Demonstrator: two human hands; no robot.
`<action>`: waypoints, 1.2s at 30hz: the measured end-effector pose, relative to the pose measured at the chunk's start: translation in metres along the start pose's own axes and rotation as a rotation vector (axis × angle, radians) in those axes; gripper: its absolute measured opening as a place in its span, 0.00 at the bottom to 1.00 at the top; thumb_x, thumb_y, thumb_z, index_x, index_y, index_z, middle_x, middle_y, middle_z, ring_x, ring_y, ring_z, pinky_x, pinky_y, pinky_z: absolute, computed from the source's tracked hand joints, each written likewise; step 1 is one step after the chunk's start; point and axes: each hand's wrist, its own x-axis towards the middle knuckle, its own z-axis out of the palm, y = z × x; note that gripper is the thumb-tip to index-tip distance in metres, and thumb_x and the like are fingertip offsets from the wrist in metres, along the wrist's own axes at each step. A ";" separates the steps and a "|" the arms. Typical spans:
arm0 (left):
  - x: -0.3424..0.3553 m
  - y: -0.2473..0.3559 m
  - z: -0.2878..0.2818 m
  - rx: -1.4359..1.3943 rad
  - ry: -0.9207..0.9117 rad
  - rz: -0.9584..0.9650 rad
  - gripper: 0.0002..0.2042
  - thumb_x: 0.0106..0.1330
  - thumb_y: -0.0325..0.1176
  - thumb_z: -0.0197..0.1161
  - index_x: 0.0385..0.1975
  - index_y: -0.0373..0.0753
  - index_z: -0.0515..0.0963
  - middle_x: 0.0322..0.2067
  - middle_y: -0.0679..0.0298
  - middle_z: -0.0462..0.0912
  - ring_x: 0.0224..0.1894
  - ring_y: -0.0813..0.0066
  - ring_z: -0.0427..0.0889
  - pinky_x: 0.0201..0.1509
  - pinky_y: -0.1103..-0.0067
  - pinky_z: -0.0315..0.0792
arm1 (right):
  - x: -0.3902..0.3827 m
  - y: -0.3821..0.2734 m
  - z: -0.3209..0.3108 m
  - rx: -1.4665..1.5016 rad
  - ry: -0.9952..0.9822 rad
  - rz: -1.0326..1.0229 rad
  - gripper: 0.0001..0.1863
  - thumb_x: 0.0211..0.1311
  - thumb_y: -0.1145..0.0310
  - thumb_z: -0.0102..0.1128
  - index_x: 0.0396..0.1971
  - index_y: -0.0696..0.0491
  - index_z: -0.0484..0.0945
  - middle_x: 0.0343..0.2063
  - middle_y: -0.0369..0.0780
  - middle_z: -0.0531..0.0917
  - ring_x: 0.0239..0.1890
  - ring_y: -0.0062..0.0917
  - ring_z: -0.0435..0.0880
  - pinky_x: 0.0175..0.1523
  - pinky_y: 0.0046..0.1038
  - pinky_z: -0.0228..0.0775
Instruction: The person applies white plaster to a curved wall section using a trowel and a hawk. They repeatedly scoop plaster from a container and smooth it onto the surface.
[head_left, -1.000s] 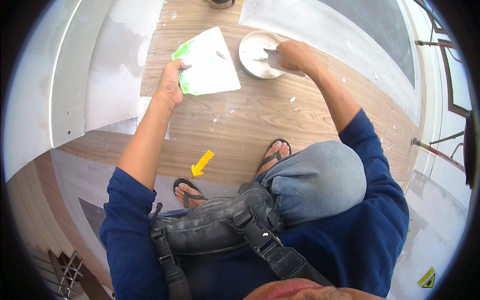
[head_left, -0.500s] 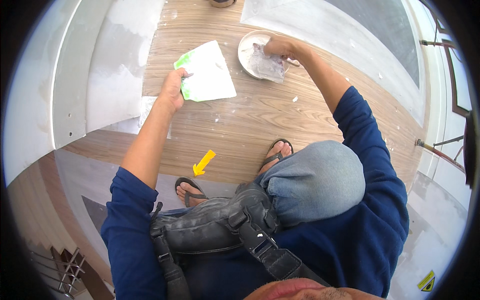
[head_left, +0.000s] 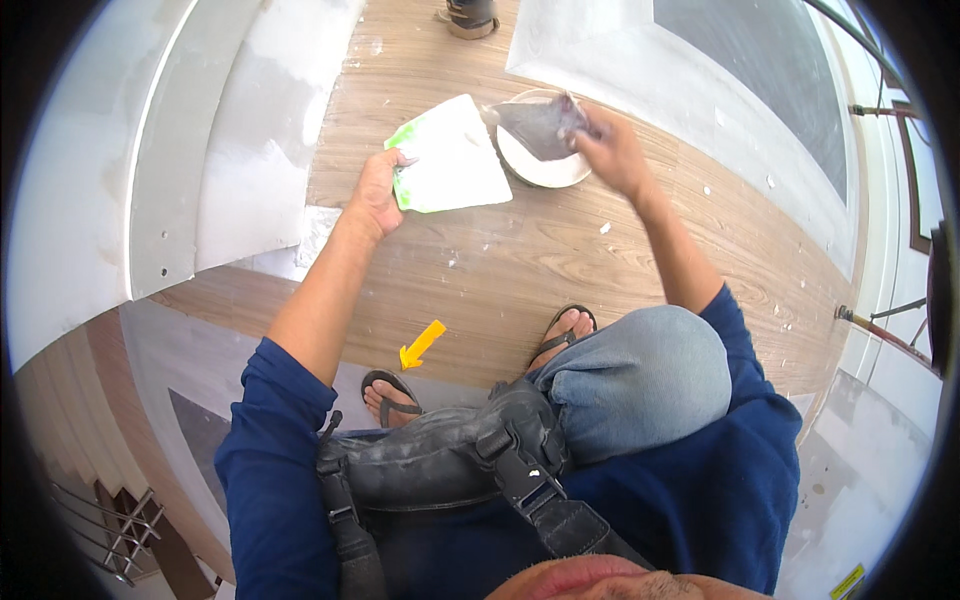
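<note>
My left hand (head_left: 375, 195) grips the edge of a flat putty board (head_left: 455, 155), its thumb on top. The board is mostly white, with bright green showing along its left and lower edges. In my right hand (head_left: 612, 150) is a wide putty knife (head_left: 538, 125) with a smeared grey blade. The blade lies above a round, pale bowl (head_left: 545, 178), its tip pointing left and close to the board's right edge. White residue coats the bowl's inside, and the knife hides part of it. Whether the blade tip touches the board I cannot tell.
Wood-grain flooring (head_left: 450, 270) with scattered white flecks lies under the bowl. My sandalled feet (head_left: 390, 397) stand close by. A brown and dark object (head_left: 470, 18) sits at the top edge. Patchy pale panels (head_left: 255, 130) rise at left; a grey-and-white surface (head_left: 590, 50) borders the far side.
My right hand has lifted the putty knife from inside the bowl and turned its blade left toward the board. My left hand still holds the board. The whole view has shifted slightly.
</note>
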 end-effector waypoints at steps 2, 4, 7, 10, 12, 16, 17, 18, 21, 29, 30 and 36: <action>-0.003 0.002 0.005 -0.020 -0.020 0.013 0.25 0.60 0.30 0.54 0.59 0.29 0.68 0.51 0.52 0.78 0.52 0.58 0.80 0.59 0.65 0.76 | -0.023 -0.025 0.018 -0.167 0.175 -0.381 0.18 0.56 0.71 0.66 0.49 0.50 0.84 0.40 0.38 0.84 0.37 0.30 0.82 0.41 0.30 0.77; -0.007 0.006 0.015 -0.019 -0.032 0.021 0.25 0.60 0.31 0.54 0.59 0.30 0.68 0.50 0.52 0.79 0.52 0.59 0.80 0.59 0.65 0.76 | -0.037 -0.038 0.022 -0.360 0.225 -0.614 0.21 0.53 0.74 0.68 0.49 0.46 0.84 0.44 0.37 0.83 0.40 0.31 0.81 0.43 0.32 0.79; -0.009 0.016 0.016 -0.018 -0.043 0.064 0.24 0.60 0.32 0.53 0.58 0.30 0.69 0.49 0.52 0.79 0.51 0.59 0.81 0.58 0.65 0.77 | -0.048 -0.030 0.026 -0.427 0.329 -0.667 0.24 0.49 0.77 0.69 0.49 0.43 0.84 0.44 0.35 0.83 0.41 0.31 0.81 0.44 0.32 0.80; -0.013 0.027 0.016 -0.012 -0.055 0.083 0.24 0.60 0.32 0.54 0.57 0.31 0.69 0.49 0.52 0.79 0.51 0.59 0.81 0.58 0.65 0.77 | -0.054 -0.016 0.015 -0.542 0.384 -0.667 0.26 0.48 0.77 0.70 0.50 0.42 0.84 0.43 0.34 0.83 0.41 0.30 0.81 0.44 0.32 0.80; -0.017 0.033 0.018 -0.030 -0.059 0.107 0.23 0.61 0.32 0.53 0.57 0.31 0.70 0.49 0.52 0.79 0.51 0.60 0.81 0.58 0.66 0.77 | -0.054 -0.015 0.014 -0.442 0.424 -0.493 0.22 0.51 0.77 0.68 0.48 0.45 0.83 0.42 0.35 0.83 0.39 0.29 0.81 0.42 0.31 0.80; -0.019 0.033 0.035 -0.104 -0.004 0.307 0.20 0.64 0.28 0.55 0.57 0.30 0.70 0.50 0.55 0.79 0.51 0.65 0.81 0.55 0.69 0.78 | -0.055 -0.027 0.012 0.305 0.392 0.171 0.06 0.66 0.75 0.56 0.39 0.60 0.78 0.33 0.42 0.82 0.30 0.24 0.82 0.30 0.26 0.77; -0.021 0.033 0.040 -0.068 -0.010 0.389 0.19 0.65 0.26 0.55 0.56 0.30 0.71 0.49 0.55 0.80 0.50 0.66 0.82 0.54 0.70 0.78 | -0.054 -0.031 0.011 0.555 0.398 0.261 0.06 0.67 0.74 0.56 0.39 0.59 0.77 0.33 0.41 0.81 0.30 0.24 0.81 0.31 0.26 0.75; -0.026 0.034 0.046 -0.028 -0.013 0.473 0.18 0.65 0.24 0.56 0.55 0.30 0.72 0.48 0.56 0.80 0.50 0.68 0.82 0.53 0.71 0.78 | -0.048 -0.059 0.009 0.811 0.396 0.349 0.06 0.67 0.73 0.55 0.40 0.59 0.76 0.33 0.41 0.81 0.31 0.23 0.80 0.31 0.26 0.74; -0.036 0.028 0.065 0.342 0.056 0.706 0.14 0.67 0.22 0.56 0.52 0.30 0.76 0.46 0.56 0.81 0.47 0.70 0.83 0.50 0.73 0.79 | -0.033 -0.084 0.009 1.195 0.347 0.563 0.11 0.66 0.73 0.57 0.45 0.60 0.73 0.36 0.42 0.79 0.34 0.26 0.81 0.35 0.28 0.77; -0.058 0.016 0.044 1.137 0.077 1.356 0.15 0.66 0.21 0.58 0.52 0.34 0.79 0.41 0.50 0.86 0.40 0.57 0.86 0.42 0.71 0.77 | -0.008 -0.112 0.030 1.572 0.139 0.564 0.13 0.68 0.74 0.58 0.50 0.60 0.71 0.38 0.41 0.80 0.35 0.30 0.81 0.44 0.35 0.79; -0.065 0.020 0.030 1.185 0.121 1.346 0.15 0.65 0.21 0.58 0.51 0.35 0.80 0.40 0.49 0.86 0.40 0.53 0.85 0.42 0.69 0.78 | -0.007 -0.114 0.033 1.578 0.098 0.518 0.14 0.68 0.74 0.57 0.50 0.60 0.71 0.39 0.41 0.80 0.36 0.30 0.82 0.44 0.34 0.80; -0.119 0.052 -0.034 2.067 -0.069 0.344 0.13 0.60 0.24 0.56 0.43 0.34 0.81 0.36 0.43 0.85 0.41 0.44 0.84 0.47 0.60 0.77 | 0.029 -0.175 0.042 1.312 -0.128 0.335 0.15 0.68 0.74 0.55 0.51 0.64 0.69 0.43 0.45 0.81 0.44 0.30 0.85 0.49 0.30 0.82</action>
